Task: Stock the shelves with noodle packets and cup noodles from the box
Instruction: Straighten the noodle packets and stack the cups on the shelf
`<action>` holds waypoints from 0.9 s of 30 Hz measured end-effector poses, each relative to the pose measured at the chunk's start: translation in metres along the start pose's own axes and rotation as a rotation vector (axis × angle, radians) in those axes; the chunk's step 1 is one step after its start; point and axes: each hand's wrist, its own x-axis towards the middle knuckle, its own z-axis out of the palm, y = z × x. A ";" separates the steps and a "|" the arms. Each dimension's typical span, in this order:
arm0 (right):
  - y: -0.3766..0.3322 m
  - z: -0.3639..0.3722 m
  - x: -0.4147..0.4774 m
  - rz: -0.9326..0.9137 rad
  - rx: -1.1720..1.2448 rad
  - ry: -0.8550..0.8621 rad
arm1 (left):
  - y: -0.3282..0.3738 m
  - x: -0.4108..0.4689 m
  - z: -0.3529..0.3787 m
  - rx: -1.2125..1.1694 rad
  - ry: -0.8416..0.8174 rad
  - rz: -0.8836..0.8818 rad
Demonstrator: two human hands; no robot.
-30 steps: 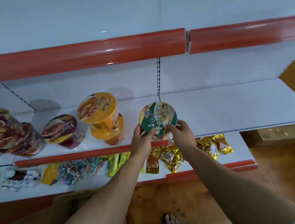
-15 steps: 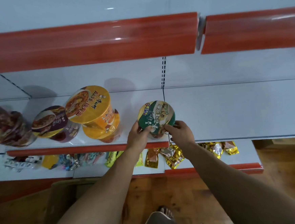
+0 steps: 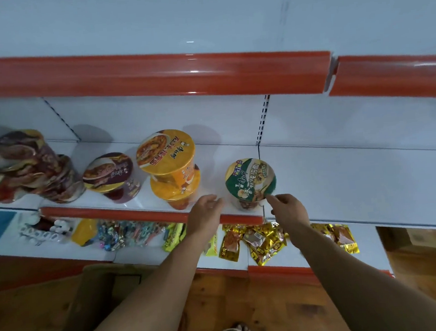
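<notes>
Released since half a second ago: green cup noodle (image 3: pixel 250 179), standing on shelf (image 3: pixel 343 181) between both hands. Left hand (image 3: pixel 206 214) just beside it, fingers relaxed, empty. Right hand (image 3: pixel 289 209) loosely curled, empty, forefinger by lid.

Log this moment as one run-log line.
step: green cup noodle standing on middle shelf | left hand: open, clear of cup | right hand: fingertips at cup rim, contact unclear

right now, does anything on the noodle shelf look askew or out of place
The noodle packets at the left lie in a slumped heap. The top yellow cup sits off-centre on the lower yellow cup. The green cup stands upright.
</notes>
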 end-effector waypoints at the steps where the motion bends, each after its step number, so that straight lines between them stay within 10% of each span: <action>1: -0.001 0.002 -0.007 -0.007 -0.013 -0.001 | -0.004 -0.007 -0.011 0.019 0.007 0.001; 27: -0.311 0.334 -0.478 -1.029 -0.176 -0.492 | -0.159 -0.337 -0.565 0.384 0.766 0.107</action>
